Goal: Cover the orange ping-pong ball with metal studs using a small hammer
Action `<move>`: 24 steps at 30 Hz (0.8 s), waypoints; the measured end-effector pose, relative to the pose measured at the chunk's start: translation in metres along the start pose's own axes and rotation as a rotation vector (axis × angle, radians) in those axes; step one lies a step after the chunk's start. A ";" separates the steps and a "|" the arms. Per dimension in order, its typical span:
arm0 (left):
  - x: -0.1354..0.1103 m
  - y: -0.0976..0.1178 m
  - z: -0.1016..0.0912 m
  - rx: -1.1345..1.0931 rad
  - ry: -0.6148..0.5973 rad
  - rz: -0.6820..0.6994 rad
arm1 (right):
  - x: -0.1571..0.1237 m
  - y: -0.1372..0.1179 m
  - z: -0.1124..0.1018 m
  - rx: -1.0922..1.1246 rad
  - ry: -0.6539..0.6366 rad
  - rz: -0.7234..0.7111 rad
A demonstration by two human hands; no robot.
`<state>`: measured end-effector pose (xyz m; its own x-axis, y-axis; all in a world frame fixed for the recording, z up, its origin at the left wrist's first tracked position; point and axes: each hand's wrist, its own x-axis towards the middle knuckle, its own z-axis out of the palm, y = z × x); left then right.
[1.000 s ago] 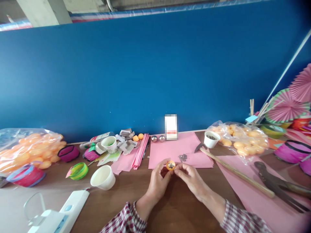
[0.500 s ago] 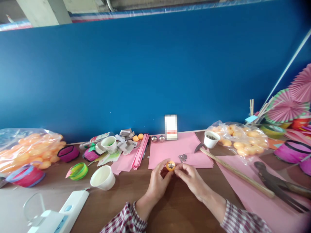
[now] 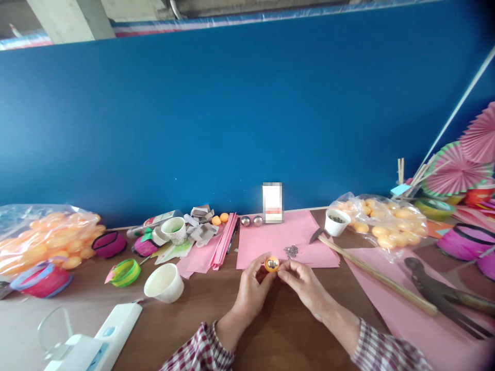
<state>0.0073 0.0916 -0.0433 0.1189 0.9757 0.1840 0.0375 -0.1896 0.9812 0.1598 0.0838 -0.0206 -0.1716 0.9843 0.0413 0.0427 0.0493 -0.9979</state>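
An orange table tennis ball [image 3: 271,264] with shiny silver studs on its near face sits in the fingers of my left hand [image 3: 251,291], above the front edge of a pink paper stack. My right hand [image 3: 303,283] is closed in a pinch against the ball's right side; whatever lies between its fingertips is too small to make out. Just beyond the right fingers, small silver tacks [image 3: 291,251] lie heaped on the pink paper [image 3: 274,237]. Two silver-covered balls [image 3: 251,221] rest at the paper's back left corner.
To the right stand a white cup of tacks [image 3: 336,222], a bag of orange balls [image 3: 394,221], a wooden-handled hammer [image 3: 379,275] and dark pliers [image 3: 444,293]. Leftward are an empty white bowl [image 3: 164,283], green tape [image 3: 126,273], a power strip [image 3: 112,330] and another ball bag [image 3: 50,234].
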 end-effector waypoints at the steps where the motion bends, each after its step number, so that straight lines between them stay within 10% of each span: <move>1: 0.000 0.000 0.000 0.004 0.001 0.001 | 0.000 0.000 0.000 0.001 -0.001 0.001; 24: -0.001 0.001 -0.001 0.057 -0.010 0.023 | -0.001 -0.002 0.000 0.040 -0.029 0.006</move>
<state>0.0060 0.0908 -0.0419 0.1300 0.9700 0.2055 0.0906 -0.2180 0.9717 0.1593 0.0831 -0.0182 -0.1999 0.9792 0.0349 0.0044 0.0365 -0.9993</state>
